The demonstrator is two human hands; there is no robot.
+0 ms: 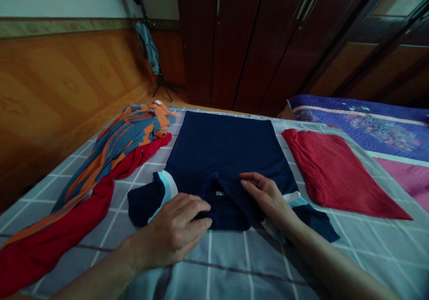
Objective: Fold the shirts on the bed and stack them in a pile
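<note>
A navy shirt (231, 143) with white and light-blue sleeve bands lies spread on the checked bedsheet (214, 268), its collar toward me. My left hand (182, 224) rests over the shirt's left shoulder beside the collar, its fingers bent and apart with nothing visible between them. On the other side of the collar, my right hand (266, 195) touches the navy cloth with thumb and fingers close together. Whether cloth is pinched there is hard to make out. Some pale lettering shows inside the collar opening.
Left of the shirt lie an orange and blue striped garment (117, 143) and a red garment (83, 219). A folded red cloth (338, 170) lies to the right. Beyond are a purple floral bedspread (375, 126), a dark wardrobe (241, 45) and a clothes stand (161, 79).
</note>
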